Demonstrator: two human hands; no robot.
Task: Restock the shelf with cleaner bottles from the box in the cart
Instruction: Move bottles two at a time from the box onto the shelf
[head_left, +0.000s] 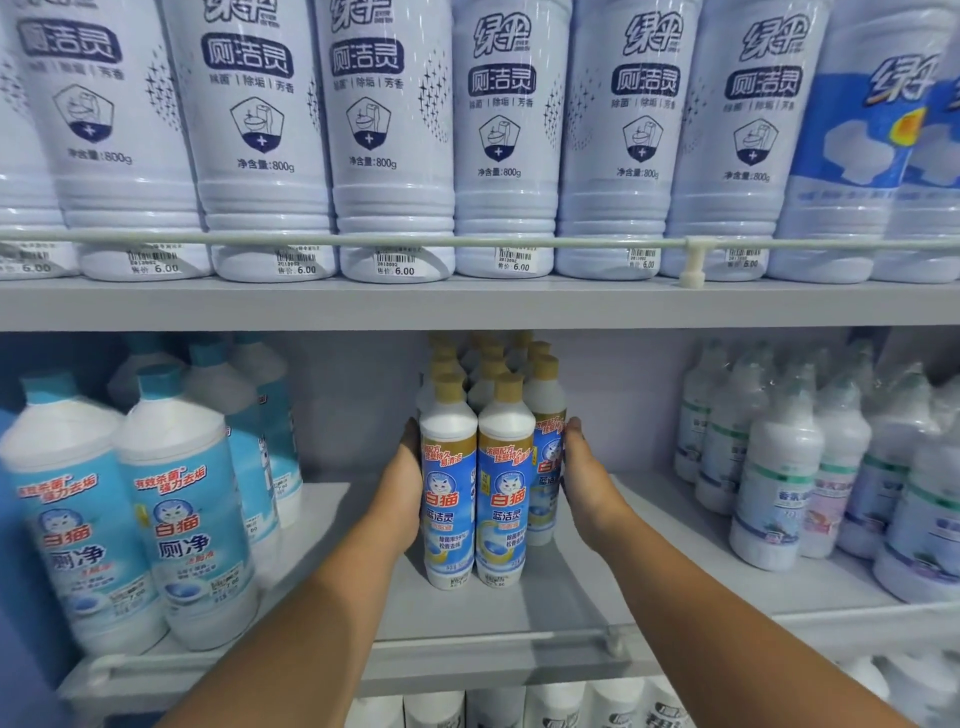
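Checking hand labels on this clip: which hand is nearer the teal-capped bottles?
Left. The left hand presses the gold-capped cluster's left side, toward the teal-capped bottles; the right hand is beyond the cluster.

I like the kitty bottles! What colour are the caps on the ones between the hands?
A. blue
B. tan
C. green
B: the cat-label cleaner bottles that the left hand and right hand press from both sides have tan caps.
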